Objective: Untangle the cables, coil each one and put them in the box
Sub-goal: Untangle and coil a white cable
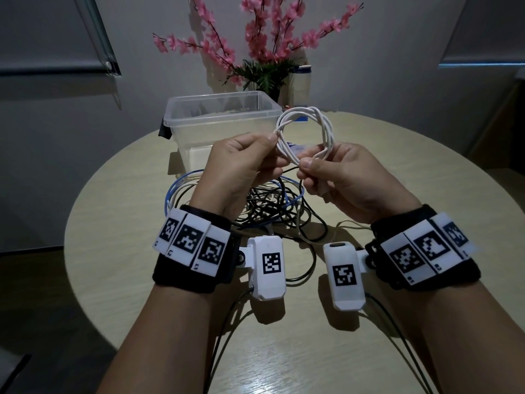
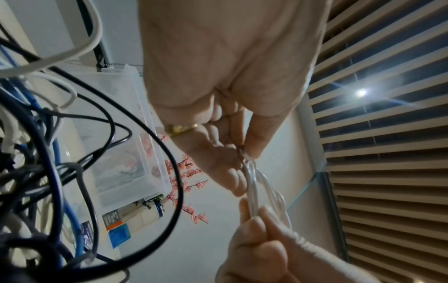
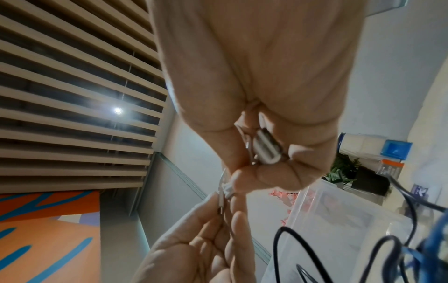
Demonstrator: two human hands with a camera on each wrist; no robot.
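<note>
I hold a white cable (image 1: pixel 321 125), wound into a loop of several turns, up in front of the clear plastic box (image 1: pixel 221 118). My left hand (image 1: pixel 272 143) pinches the cable's loose end at the loop's left side. At the bottom of the loop my right hand (image 1: pixel 308 163) pinches the bundled turns. In the left wrist view my left hand (image 2: pixel 244 153) nips the white strands (image 2: pixel 257 183) between thumb and fingers. My right hand (image 3: pixel 254 168) curls round a white plug (image 3: pixel 264 147) in the right wrist view. A tangle of black, blue and white cables (image 1: pixel 270 206) lies on the table beneath my hands.
The round wooden table (image 1: pixel 119 223) carries the box at its far side. Behind the box stand a pot of pink blossoms (image 1: pixel 267 52) and a white canister (image 1: pixel 301 83). Thin black leads (image 1: pixel 224 331) run from my wrist cameras across the near tabletop.
</note>
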